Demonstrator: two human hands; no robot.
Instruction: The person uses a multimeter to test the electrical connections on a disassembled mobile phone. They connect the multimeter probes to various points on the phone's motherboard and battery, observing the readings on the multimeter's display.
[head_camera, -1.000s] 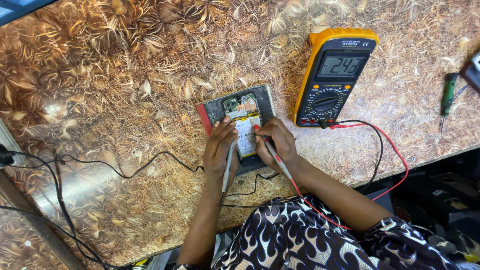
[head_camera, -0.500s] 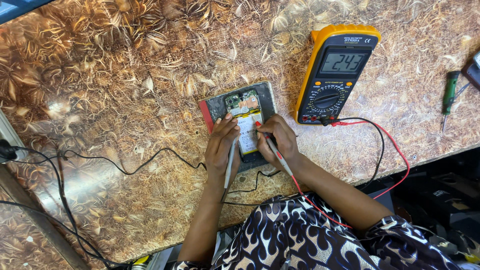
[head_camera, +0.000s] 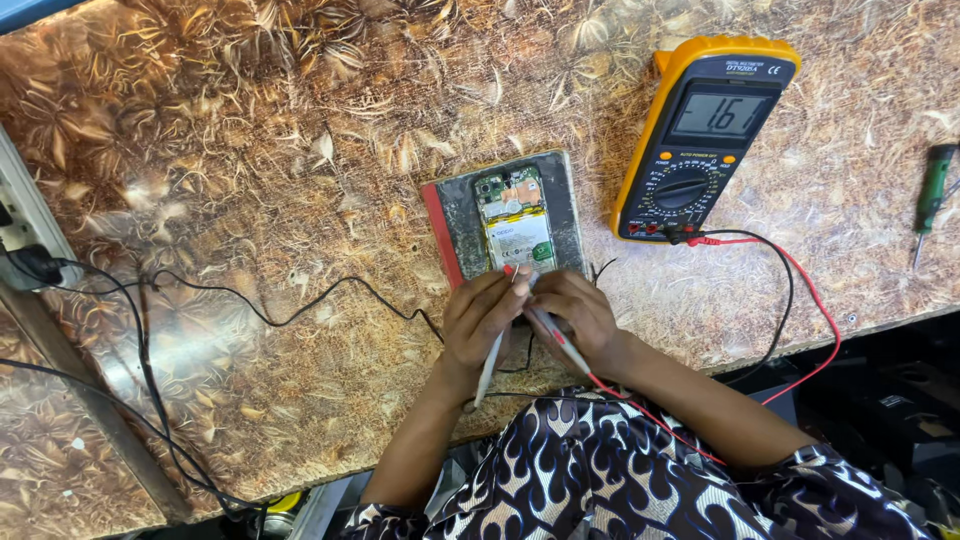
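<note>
An opened phone (head_camera: 517, 222) with its board and battery showing lies on a dark mat (head_camera: 455, 215) on the patterned worktop. My left hand (head_camera: 483, 315) grips a slim probe (head_camera: 492, 362) whose tip points at the phone's lower end. My right hand (head_camera: 578, 318) holds a second probe (head_camera: 556, 340) with a red lead, its tip at the same spot. The red lead (head_camera: 800, 290) runs to a yellow multimeter (head_camera: 705, 135) standing to the right of the phone, its display lit with digits.
A green-handled screwdriver (head_camera: 932, 192) lies at the far right. Black cables (head_camera: 250, 305) trail across the left of the worktop from a plug (head_camera: 35, 265) at the left edge. The table's front edge runs under my forearms.
Both hands have slid down toward the phone's lower end, uncovering its battery. The multimeter's reading has changed.
</note>
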